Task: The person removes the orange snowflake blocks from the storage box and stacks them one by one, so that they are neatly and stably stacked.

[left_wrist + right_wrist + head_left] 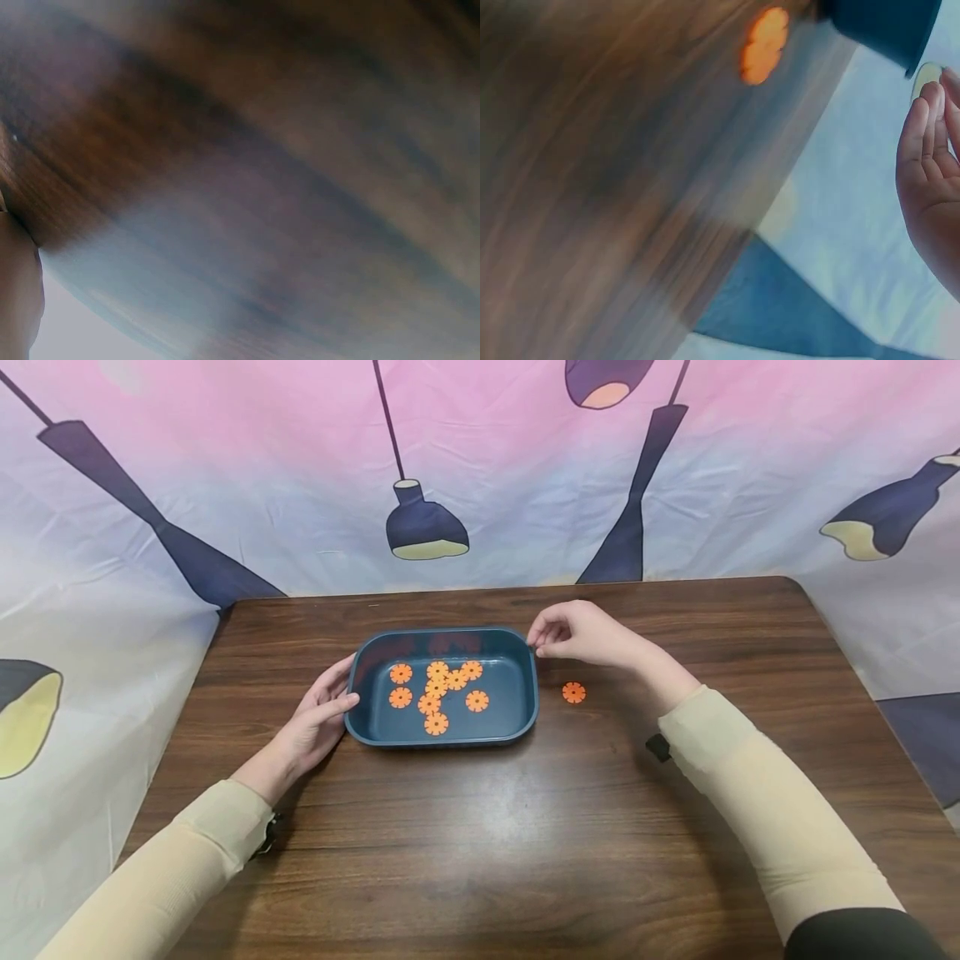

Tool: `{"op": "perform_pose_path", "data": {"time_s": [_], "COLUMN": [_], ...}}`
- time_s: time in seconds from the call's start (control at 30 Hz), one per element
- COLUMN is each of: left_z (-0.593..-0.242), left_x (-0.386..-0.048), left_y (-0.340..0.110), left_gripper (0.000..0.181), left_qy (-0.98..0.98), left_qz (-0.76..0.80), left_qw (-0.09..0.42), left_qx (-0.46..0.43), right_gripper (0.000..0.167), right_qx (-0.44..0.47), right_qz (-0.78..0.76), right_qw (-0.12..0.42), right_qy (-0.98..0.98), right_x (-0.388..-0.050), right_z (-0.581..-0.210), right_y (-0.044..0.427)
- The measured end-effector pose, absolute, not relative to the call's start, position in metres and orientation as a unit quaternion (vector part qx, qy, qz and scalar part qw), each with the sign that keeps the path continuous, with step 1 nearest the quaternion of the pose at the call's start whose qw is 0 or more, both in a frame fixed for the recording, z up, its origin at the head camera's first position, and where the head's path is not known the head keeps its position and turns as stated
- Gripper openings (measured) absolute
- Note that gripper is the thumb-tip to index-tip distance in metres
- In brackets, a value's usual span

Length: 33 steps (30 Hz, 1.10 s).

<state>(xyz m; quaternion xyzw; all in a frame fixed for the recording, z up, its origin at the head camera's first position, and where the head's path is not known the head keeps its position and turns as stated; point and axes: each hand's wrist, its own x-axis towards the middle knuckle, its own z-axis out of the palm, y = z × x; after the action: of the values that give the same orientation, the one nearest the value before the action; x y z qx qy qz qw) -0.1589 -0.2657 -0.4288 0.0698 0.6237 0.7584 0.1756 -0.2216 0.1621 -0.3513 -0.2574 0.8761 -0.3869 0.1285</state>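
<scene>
A dark blue tray point(442, 742) holds several orange notched discs point(477, 701). My left hand point(311, 731) grips its left end, thumb on the rim and fingers along the outer wall. Close beside the tray's right rim is my right hand point(585, 633), fingers loosely bent. A small gap separates its fingers from the tray point(881, 30) in the right wrist view; its thumb is hidden there. One orange disc point(573, 692) lies on the table below the right hand. Only part of my left hand point(19, 289) shows in the left wrist view.
The brown wooden table point(480, 860) extends around the tray, its back edge just behind it. A pale pink and blue cloth point(510, 468) with printed lamps hangs behind and at the sides.
</scene>
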Motion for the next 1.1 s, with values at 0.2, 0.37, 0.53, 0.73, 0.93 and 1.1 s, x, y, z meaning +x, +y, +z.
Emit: {"op": "perform_pose_path", "data": {"time_s": [0.2, 0.37, 0.53, 0.73, 0.93, 1.1], "left_z": [-0.427, -0.426, -0.428, -0.431, -0.431, -0.43], "left_x": [-0.159, -0.159, -0.159, -0.159, -0.159, -0.158], "left_y": [-0.266, -0.265, -0.266, -0.266, -0.265, -0.265], "left_gripper": [0.062, 0.061, 0.061, 0.061, 0.062, 0.062], "left_qy": [0.621, 0.621, 0.618, 0.615, 0.62, 0.62], "left_qz": [0.76, 0.761, 0.764, 0.765, 0.761, 0.761], "left_qw": [0.178, 0.179, 0.177, 0.176, 0.176, 0.176], "left_qx": [0.064, 0.06, 0.065, 0.075, 0.07, 0.071], "right_gripper": [0.014, 0.015, 0.019, 0.019, 0.02, 0.02], "right_qx": [-0.276, -0.298, -0.323, -0.346, -0.364, -0.38], "right_qz": [-0.408, -0.388, -0.375, -0.372, -0.337, -0.305], "right_qw": [0.15, 0.164, 0.188, 0.218, 0.236, 0.25], "right_qy": [0.857, 0.856, 0.848, 0.833, 0.836, 0.837], "right_x": [-0.22, -0.219, -0.22, -0.22, -0.221, -0.222], "right_z": [-0.347, -0.349, -0.356, -0.365, -0.368, -0.372], "right_y": [0.136, 0.116, 0.101, 0.089, 0.077, 0.069]}}
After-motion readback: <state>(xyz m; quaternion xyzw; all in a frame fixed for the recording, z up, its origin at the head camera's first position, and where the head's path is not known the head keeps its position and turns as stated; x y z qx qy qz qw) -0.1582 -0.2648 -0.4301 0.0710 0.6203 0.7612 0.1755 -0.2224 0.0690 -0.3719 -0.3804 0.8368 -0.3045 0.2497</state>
